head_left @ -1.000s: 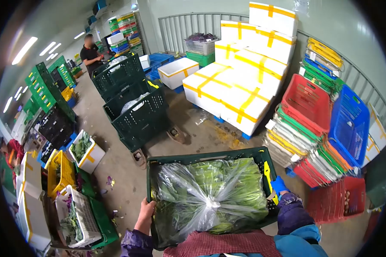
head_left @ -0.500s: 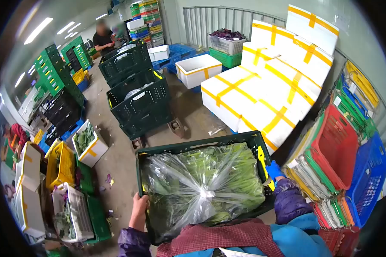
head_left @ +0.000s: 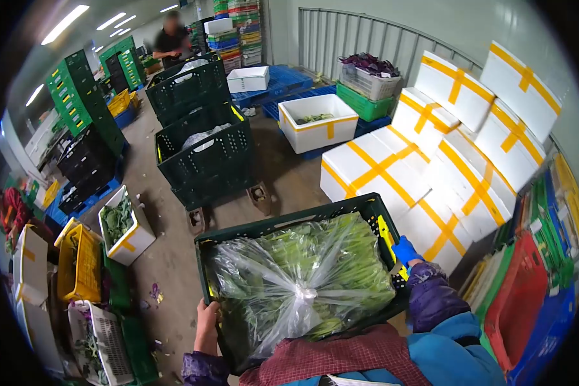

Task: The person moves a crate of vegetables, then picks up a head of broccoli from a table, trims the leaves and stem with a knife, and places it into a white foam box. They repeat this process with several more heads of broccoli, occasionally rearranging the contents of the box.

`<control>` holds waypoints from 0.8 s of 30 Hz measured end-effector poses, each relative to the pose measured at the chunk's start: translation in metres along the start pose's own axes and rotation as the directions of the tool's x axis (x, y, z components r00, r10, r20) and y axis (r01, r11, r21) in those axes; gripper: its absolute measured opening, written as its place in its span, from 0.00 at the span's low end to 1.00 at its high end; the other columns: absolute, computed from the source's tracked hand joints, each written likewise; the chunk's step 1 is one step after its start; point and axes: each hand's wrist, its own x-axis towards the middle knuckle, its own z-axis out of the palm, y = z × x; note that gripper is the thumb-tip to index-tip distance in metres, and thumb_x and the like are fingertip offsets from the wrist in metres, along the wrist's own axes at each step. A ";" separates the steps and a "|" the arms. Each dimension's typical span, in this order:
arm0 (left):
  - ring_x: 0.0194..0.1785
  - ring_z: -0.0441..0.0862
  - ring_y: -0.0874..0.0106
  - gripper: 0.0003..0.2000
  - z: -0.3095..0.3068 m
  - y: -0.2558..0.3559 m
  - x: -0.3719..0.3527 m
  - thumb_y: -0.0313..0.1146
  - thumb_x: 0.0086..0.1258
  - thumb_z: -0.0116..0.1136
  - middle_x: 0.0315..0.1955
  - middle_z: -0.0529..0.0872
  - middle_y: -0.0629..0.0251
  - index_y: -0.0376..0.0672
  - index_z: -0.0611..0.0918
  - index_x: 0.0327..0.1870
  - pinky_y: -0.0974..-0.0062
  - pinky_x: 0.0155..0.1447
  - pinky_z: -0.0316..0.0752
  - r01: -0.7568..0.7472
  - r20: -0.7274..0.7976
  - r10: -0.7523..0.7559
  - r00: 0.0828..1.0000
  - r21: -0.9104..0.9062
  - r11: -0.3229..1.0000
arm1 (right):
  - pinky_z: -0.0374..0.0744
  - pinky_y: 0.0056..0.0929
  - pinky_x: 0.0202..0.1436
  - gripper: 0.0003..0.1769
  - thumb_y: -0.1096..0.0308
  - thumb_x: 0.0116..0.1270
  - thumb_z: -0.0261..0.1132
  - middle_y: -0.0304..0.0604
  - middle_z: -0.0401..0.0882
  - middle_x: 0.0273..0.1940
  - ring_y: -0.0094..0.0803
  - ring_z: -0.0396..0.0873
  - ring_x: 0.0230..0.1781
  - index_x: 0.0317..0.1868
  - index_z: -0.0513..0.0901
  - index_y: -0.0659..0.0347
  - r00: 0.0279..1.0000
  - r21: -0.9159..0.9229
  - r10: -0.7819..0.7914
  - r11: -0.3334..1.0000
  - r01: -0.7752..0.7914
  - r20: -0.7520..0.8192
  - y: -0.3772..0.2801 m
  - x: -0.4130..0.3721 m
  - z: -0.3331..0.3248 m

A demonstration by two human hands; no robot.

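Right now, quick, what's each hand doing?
Left hand, bare: closed on the left side of the dark green rectangular plastic crate of bagged leafy greens.
Right hand, blue-gloved: closed on that crate's right side.

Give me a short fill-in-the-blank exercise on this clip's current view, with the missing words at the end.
1. The right hand wears a ____ glove.
2. The left hand, ungloved, holds the side of a dark ____ crate.
3. The leafy vegetables in it lie under clear ____.
4. The stacked white boxes carry strips of yellow ____.

Missing words: blue; green; plastic; tape.
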 end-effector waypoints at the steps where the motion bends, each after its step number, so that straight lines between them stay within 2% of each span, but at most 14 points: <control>1: 0.16 0.63 0.82 0.07 0.007 0.009 0.012 0.23 0.53 0.46 0.17 0.68 0.73 0.40 0.71 0.34 0.82 0.18 0.59 -0.008 -0.022 0.008 1.000 0.025 1.000 | 0.74 0.42 0.47 0.26 0.60 0.54 0.60 0.64 0.74 0.43 0.56 0.74 0.45 0.49 0.67 0.68 1.000 0.010 0.002 1.000 -0.002 0.022 -0.010 0.023 0.005; 6: 0.15 0.63 0.80 0.07 0.027 0.052 0.069 0.23 0.52 0.47 0.15 0.67 0.72 0.41 0.70 0.33 0.81 0.18 0.60 -0.026 -0.143 0.031 0.989 0.031 0.999 | 0.74 0.44 0.45 0.23 0.59 0.53 0.61 0.63 0.75 0.40 0.56 0.74 0.43 0.45 0.68 0.66 0.996 0.069 -0.062 0.996 0.058 0.062 -0.088 0.127 0.031; 8: 0.15 0.63 0.80 0.07 0.031 0.069 0.090 0.23 0.53 0.47 0.16 0.68 0.72 0.42 0.70 0.33 0.81 0.18 0.61 -0.024 -0.145 0.028 0.989 0.031 0.999 | 0.74 0.45 0.43 0.21 0.60 0.53 0.61 0.62 0.76 0.38 0.56 0.75 0.41 0.42 0.68 0.66 0.995 0.106 -0.077 0.992 0.069 0.070 -0.120 0.170 0.038; 10: 0.15 0.62 0.81 0.07 0.031 0.089 0.091 0.24 0.53 0.47 0.16 0.67 0.73 0.43 0.70 0.33 0.82 0.17 0.60 -0.009 -0.180 0.012 0.984 0.020 1.000 | 0.74 0.45 0.42 0.21 0.60 0.54 0.60 0.62 0.76 0.37 0.56 0.75 0.41 0.42 0.68 0.66 0.991 0.146 -0.126 0.982 0.120 0.037 -0.148 0.190 0.046; 12: 0.15 0.61 0.82 0.07 0.050 0.107 0.103 0.24 0.53 0.47 0.16 0.65 0.75 0.44 0.70 0.33 0.82 0.17 0.59 -0.028 -0.272 0.026 0.962 -0.004 1.000 | 0.74 0.46 0.42 0.21 0.60 0.54 0.60 0.62 0.76 0.37 0.57 0.74 0.41 0.44 0.68 0.65 0.982 0.092 -0.176 0.981 0.169 0.070 -0.176 0.224 0.048; 14: 0.15 0.60 0.83 0.06 0.051 0.113 0.128 0.23 0.54 0.46 0.16 0.65 0.76 0.44 0.70 0.32 0.83 0.17 0.58 -0.028 -0.297 0.022 0.955 -0.016 0.999 | 0.73 0.46 0.42 0.21 0.60 0.54 0.60 0.62 0.76 0.37 0.57 0.74 0.41 0.44 0.68 0.65 0.975 0.040 -0.208 0.978 0.205 0.077 -0.208 0.252 0.049; 17: 0.15 0.61 0.82 0.06 0.035 0.108 0.169 0.24 0.54 0.46 0.16 0.65 0.75 0.44 0.70 0.32 0.84 0.17 0.59 -0.008 -0.284 -0.004 0.959 -0.039 0.999 | 0.74 0.46 0.43 0.21 0.60 0.54 0.60 0.62 0.76 0.37 0.57 0.74 0.41 0.44 0.68 0.65 0.970 0.056 -0.203 0.979 0.197 0.136 -0.261 0.272 0.047; 19: 0.16 0.63 0.81 0.06 0.039 0.113 0.197 0.25 0.54 0.46 0.17 0.67 0.74 0.44 0.71 0.33 0.83 0.17 0.60 -0.096 -0.326 0.077 0.942 -0.045 0.994 | 0.74 0.46 0.43 0.20 0.60 0.56 0.59 0.63 0.76 0.38 0.56 0.75 0.41 0.44 0.68 0.65 0.952 0.060 -0.263 0.965 0.257 0.154 -0.289 0.302 0.051; 20: 0.17 0.64 0.80 0.07 0.040 0.123 0.214 0.26 0.54 0.47 0.18 0.69 0.72 0.42 0.72 0.35 0.82 0.18 0.61 -0.042 -0.284 0.022 0.958 -0.063 0.997 | 0.74 0.46 0.43 0.20 0.60 0.56 0.59 0.63 0.76 0.38 0.56 0.75 0.41 0.44 0.68 0.65 0.954 0.064 -0.266 0.964 0.259 0.138 -0.306 0.317 0.052; 23: 0.17 0.65 0.80 0.09 0.046 0.153 0.249 0.25 0.53 0.47 0.18 0.70 0.72 0.42 0.72 0.37 0.82 0.18 0.61 -0.008 -0.310 -0.027 0.950 -0.111 0.994 | 0.73 0.46 0.41 0.20 0.61 0.56 0.58 0.63 0.75 0.37 0.57 0.74 0.40 0.43 0.68 0.66 0.947 -0.002 -0.298 0.954 0.300 0.123 -0.349 0.355 0.050; 24: 0.16 0.63 0.80 0.07 0.050 0.165 0.256 0.26 0.52 0.47 0.16 0.67 0.72 0.43 0.70 0.33 0.81 0.18 0.60 -0.020 -0.349 -0.022 0.937 -0.115 0.993 | 0.73 0.46 0.41 0.20 0.61 0.56 0.58 0.63 0.75 0.37 0.57 0.74 0.40 0.43 0.68 0.66 0.947 -0.019 -0.293 0.954 0.298 0.134 -0.363 0.361 0.046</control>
